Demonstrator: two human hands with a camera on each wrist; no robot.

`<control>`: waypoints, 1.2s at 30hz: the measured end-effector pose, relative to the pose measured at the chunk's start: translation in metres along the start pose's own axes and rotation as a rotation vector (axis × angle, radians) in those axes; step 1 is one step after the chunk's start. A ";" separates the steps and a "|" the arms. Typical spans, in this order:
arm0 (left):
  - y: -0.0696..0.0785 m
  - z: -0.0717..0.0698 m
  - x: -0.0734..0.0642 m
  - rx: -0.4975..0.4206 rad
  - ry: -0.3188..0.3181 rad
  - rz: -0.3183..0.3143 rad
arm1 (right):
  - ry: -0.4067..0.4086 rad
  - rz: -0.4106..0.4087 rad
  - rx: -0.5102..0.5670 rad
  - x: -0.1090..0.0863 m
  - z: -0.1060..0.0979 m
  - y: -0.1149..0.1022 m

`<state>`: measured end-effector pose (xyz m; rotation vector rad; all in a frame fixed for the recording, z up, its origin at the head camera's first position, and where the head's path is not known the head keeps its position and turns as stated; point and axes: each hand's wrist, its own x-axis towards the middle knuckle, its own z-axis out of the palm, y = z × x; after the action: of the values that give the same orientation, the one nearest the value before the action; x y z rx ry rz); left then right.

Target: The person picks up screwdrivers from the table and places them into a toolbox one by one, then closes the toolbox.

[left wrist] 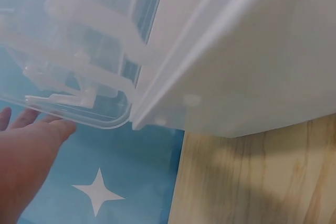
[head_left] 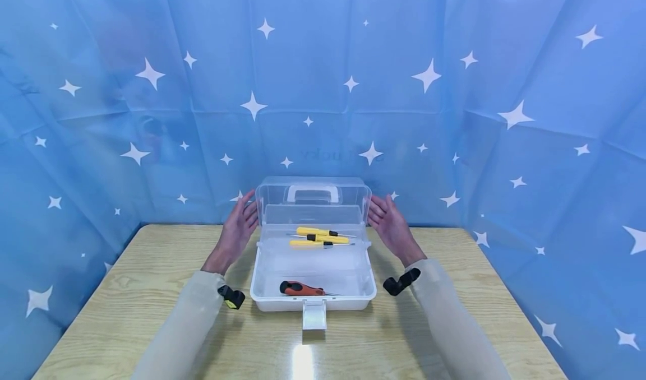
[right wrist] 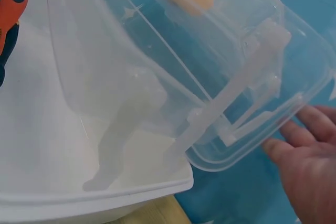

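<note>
A white plastic toolbox (head_left: 256,279) stands on the table with its clear lid (head_left: 314,196) raised and tipped back. My left hand (head_left: 238,228) is at the lid's left side, fingers extended, fingertips right at its edge; the left wrist view shows the same hand (left wrist: 31,150) under the lid's rim. On the other side, my right hand (head_left: 391,226) has its relaxed fingers against the lid's right edge, also close up in the right wrist view. Three yellow-handled screwdrivers (head_left: 318,238) lie toward the back of the box. A red-and-black screwdriver (head_left: 303,288) rests along the front inside.
The toolbox's white latch (head_left: 314,317) hangs forward over the wooden table (head_left: 151,290). A blue curtain (head_left: 313,77) with white stars hangs close behind the table and along both sides. Each wrist wears a small black camera mount (head_left: 402,282).
</note>
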<state>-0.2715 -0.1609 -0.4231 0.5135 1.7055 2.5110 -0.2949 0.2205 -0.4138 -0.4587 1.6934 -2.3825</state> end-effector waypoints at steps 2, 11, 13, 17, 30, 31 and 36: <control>-0.002 0.001 -0.001 -0.008 0.005 0.013 | 0.005 -0.011 0.025 -0.002 -0.001 0.000; -0.006 0.003 -0.010 0.017 -0.004 0.052 | 0.033 -0.056 0.026 -0.011 -0.001 0.001; -0.006 0.004 -0.012 0.013 0.005 0.050 | 0.031 -0.065 0.015 -0.012 -0.002 0.001; -0.005 0.007 -0.015 0.026 0.021 0.049 | 0.023 -0.095 -0.001 -0.016 -0.002 0.002; 0.003 0.016 -0.028 0.103 0.031 0.039 | 0.012 -0.113 -0.035 -0.027 0.005 0.000; 0.004 0.017 -0.029 0.115 0.033 0.039 | 0.012 -0.110 -0.052 -0.027 0.005 0.000; 0.007 0.022 -0.033 0.167 0.032 0.052 | 0.038 -0.091 -0.102 -0.030 0.008 -0.003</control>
<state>-0.2333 -0.1518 -0.4177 0.5392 1.9494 2.4365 -0.2637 0.2236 -0.4131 -0.5198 1.8558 -2.3899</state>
